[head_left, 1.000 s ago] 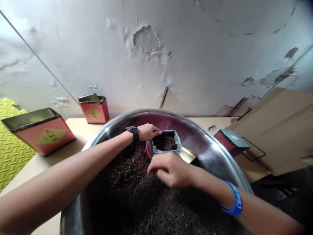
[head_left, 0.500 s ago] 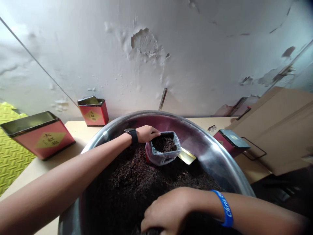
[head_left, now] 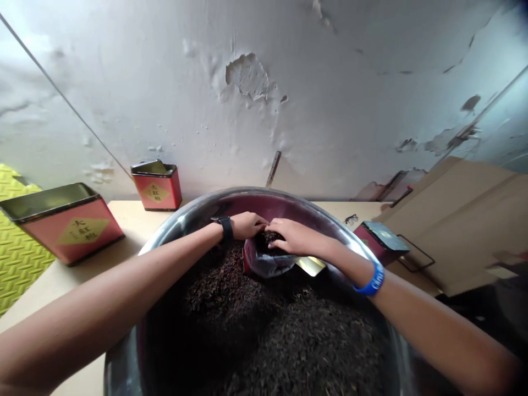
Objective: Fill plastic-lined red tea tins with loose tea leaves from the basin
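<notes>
Two hands (head_left: 246,225) (head_left: 295,237) cover the mouth of the plastic bag (head_left: 268,265), nearly hiding its tea (head_left: 268,237).

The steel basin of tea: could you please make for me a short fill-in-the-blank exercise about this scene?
The left hand has a black ____ on its wrist.
The right hand has a blue ____ on its wrist.
The clear plastic bag rests on the dark loose tea inside a large steel ____.

Missing words: watch, wristband, basin.
</notes>
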Available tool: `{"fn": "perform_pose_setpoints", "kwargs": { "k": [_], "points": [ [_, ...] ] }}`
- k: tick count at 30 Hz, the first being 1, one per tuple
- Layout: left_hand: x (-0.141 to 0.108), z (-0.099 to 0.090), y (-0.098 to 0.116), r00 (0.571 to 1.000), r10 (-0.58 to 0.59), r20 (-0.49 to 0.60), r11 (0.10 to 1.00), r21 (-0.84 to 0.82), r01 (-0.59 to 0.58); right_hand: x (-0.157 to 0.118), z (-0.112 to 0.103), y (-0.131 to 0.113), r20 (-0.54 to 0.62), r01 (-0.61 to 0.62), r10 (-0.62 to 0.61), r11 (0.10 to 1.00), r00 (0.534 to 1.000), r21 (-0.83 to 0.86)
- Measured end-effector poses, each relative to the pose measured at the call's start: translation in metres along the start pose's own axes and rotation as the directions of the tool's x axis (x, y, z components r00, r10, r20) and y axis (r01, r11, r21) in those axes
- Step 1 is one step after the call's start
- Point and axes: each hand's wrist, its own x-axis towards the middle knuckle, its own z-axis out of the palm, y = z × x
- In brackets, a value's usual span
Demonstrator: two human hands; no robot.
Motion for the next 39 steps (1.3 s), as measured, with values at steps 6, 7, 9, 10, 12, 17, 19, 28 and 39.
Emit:
{"fn": "perform_pose_setpoints", "kwargs": {
  "k": [6,7,9,10,12,17,19,28,39],
  "points": [
    [0.002,0.001,-0.004,0.999,-0.028,0.023,0.998,-0.060,0.030,-0.008,0.003,0.018,-0.186,-0.005,0.009,1.000,0.982,0.022],
    [0.002,0.001,-0.004,0.999,-0.044,0.026,0.997,-0.062,0.046,-0.010,0.004,0.019,-0.182,-0.010,0.014,1.000,0.983,0.025],
    [0.003,0.001,-0.004,0.997,-0.078,0.020,0.995,-0.068,0.079,-0.011,0.009,0.019,-0.110,0.033,-0.030,0.999,0.993,0.023],
    [0.003,0.001,-0.004,0.996,-0.086,0.019,0.994,-0.071,0.087,-0.011,0.012,0.019,-0.080,0.067,-0.065,0.997,0.995,0.023],
    [0.004,0.002,-0.005,0.997,-0.076,0.028,0.994,-0.075,0.078,-0.010,0.018,0.020,-0.088,0.101,-0.099,0.995,0.991,0.019],
    [0.005,0.002,-0.006,0.998,-0.055,0.040,0.996,-0.063,0.057,-0.013,0.015,0.024,-0.052,0.041,-0.042,0.999,0.998,-0.020],
    [0.004,0.001,-0.006,0.997,-0.065,0.037,0.997,-0.042,0.067,-0.016,0.007,0.019,-0.102,0.005,-0.006,1.000,0.995,-0.016],
    [0.003,0.000,-0.007,0.996,-0.070,0.050,0.997,-0.013,0.070,-0.025,0.061,-0.051,0.404,0.320,-0.449,0.881,0.797,0.349],
    [0.002,-0.007,-0.006,0.993,-0.032,0.116,0.993,-0.106,0.044,-0.029,0.086,-0.066,0.775,0.454,-0.480,0.845,0.411,0.282]
  ]
}}
